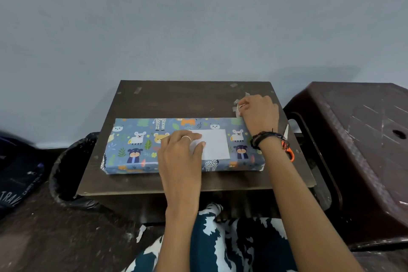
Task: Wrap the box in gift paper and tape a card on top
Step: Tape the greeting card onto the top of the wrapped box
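A long box (136, 146) wrapped in blue paper with cartoon animals lies across the small dark table (176, 99). A white card (217, 144) rests on its top, right of centre. My left hand (182, 152) lies on the card's left part, fingers flat, holding it down. Behind the box's right end, my right hand (259, 113) pinches a piece of clear tape (239, 104) from several strips stuck at the table's far right. Orange-handled scissors (290, 152) show partly under my right wrist.
A bin lined with a black bag (66, 174) stands left of the table. A dark brown plastic stool (364, 150) is close on the right. A dark bag (15, 183) lies at the far left. A blue-grey wall rises behind.
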`<state>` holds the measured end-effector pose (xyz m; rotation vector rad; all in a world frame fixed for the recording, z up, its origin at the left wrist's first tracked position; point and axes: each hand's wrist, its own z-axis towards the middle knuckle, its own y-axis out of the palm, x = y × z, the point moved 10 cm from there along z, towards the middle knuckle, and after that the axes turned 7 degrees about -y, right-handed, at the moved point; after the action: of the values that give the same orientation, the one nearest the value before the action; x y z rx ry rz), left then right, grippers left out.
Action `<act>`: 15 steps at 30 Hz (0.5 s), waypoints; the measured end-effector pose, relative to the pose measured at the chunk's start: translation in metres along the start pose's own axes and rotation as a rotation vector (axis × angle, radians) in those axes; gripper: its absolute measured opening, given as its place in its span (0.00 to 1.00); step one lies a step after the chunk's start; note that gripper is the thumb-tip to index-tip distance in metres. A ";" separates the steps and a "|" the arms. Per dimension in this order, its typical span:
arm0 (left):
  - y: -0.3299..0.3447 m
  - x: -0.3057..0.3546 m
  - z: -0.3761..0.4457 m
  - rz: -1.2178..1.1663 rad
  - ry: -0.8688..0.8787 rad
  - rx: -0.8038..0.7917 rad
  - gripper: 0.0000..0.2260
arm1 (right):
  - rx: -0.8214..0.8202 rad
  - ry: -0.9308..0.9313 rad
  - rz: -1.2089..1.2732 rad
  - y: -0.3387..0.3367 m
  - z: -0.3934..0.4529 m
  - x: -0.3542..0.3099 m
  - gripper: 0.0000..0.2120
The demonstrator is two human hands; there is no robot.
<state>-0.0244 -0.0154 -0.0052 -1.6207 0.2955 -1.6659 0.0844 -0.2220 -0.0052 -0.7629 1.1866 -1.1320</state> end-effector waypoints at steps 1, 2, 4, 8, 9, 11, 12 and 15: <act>0.002 -0.002 0.000 0.002 -0.008 0.001 0.05 | 0.003 -0.005 0.015 0.001 0.003 0.002 0.16; 0.002 -0.002 0.000 0.004 -0.013 0.005 0.05 | 0.006 -0.009 0.037 0.002 0.006 0.004 0.16; 0.003 -0.003 0.001 0.012 -0.016 0.020 0.05 | 0.004 -0.022 0.052 0.003 0.011 0.008 0.15; 0.004 -0.001 0.001 0.027 -0.017 0.055 0.04 | 0.086 -0.035 0.073 -0.007 0.009 0.018 0.17; 0.005 -0.002 0.002 0.032 -0.022 0.055 0.03 | 0.108 -0.036 0.109 -0.009 0.008 0.021 0.17; 0.007 -0.002 0.003 0.050 -0.031 0.049 0.04 | 0.105 -0.055 0.177 -0.006 0.007 0.023 0.17; 0.008 -0.002 0.003 0.058 -0.035 0.046 0.04 | 0.079 -0.079 0.212 -0.003 0.008 0.021 0.15; 0.009 -0.002 0.003 0.066 -0.039 0.042 0.04 | -0.040 -0.164 0.304 0.015 0.015 0.015 0.10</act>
<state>-0.0183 -0.0190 -0.0125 -1.5933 0.2898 -1.5795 0.1029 -0.2339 -0.0196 -0.6660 1.1441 -0.7823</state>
